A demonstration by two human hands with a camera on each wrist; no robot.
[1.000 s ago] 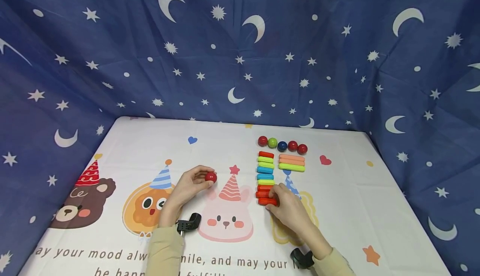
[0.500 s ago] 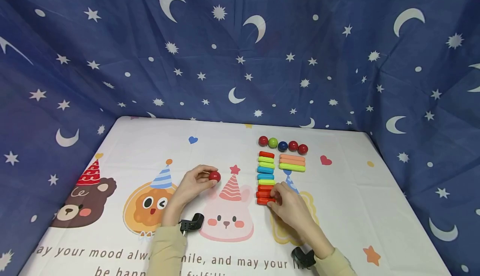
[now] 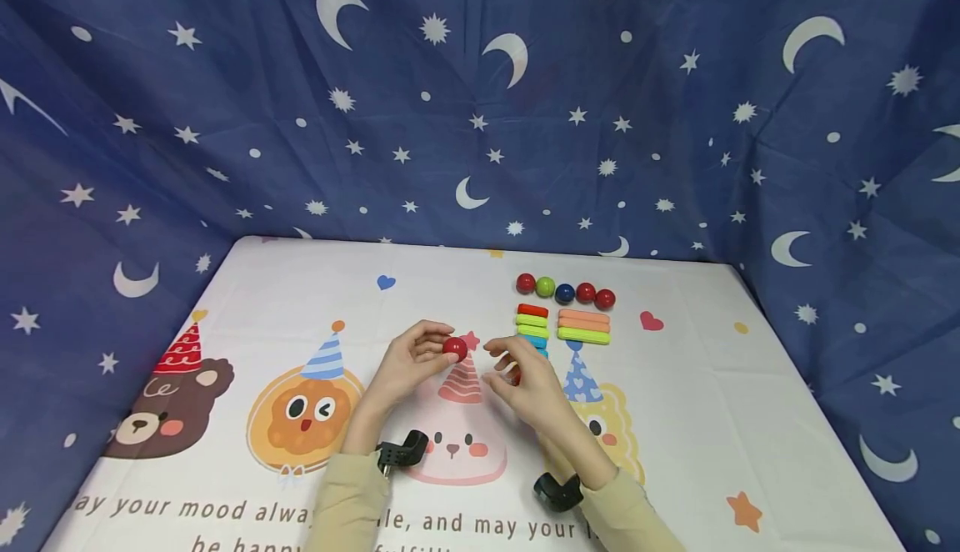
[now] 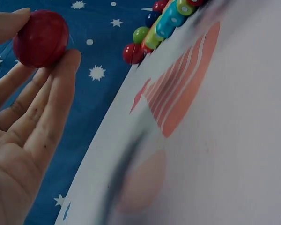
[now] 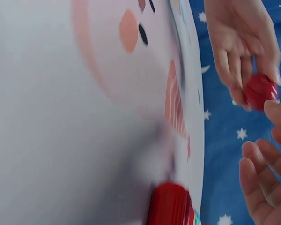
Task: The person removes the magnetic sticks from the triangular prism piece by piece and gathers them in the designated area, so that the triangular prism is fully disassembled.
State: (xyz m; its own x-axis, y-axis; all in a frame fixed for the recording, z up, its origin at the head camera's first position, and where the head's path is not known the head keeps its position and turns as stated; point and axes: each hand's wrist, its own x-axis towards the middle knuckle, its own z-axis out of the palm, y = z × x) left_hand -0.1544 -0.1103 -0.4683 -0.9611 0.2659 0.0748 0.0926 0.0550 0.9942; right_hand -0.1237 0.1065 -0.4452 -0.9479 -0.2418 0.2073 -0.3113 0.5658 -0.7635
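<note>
My left hand (image 3: 408, 364) pinches a glossy red ball (image 3: 454, 348) between thumb and fingertips, above the printed rabbit's striped hat. In the left wrist view the same red ball (image 4: 41, 38) sits at the fingertips, lifted off the table. To its right, my right hand (image 3: 531, 385) hovers with fingers apart and slightly bent, holding nothing. The right wrist view has that hand's fingers (image 5: 264, 176) near the red ball (image 5: 261, 92), but contact is not clear. Behind the right hand runs a column of short coloured sticks (image 3: 532, 321), its lower part mostly hidden.
Several balls, red, green and blue, form a row at the back, such as the green ball (image 3: 545, 287). Below them lie two orange sticks and a yellow-green stick (image 3: 583, 336). A white printed cloth (image 3: 697, 419) covers the table; a blue starry curtain (image 3: 420, 160) stands behind.
My right hand has left the lowest red sticks and moved up and left towards the ball. My left hand has carried the red ball a little to the right.
</note>
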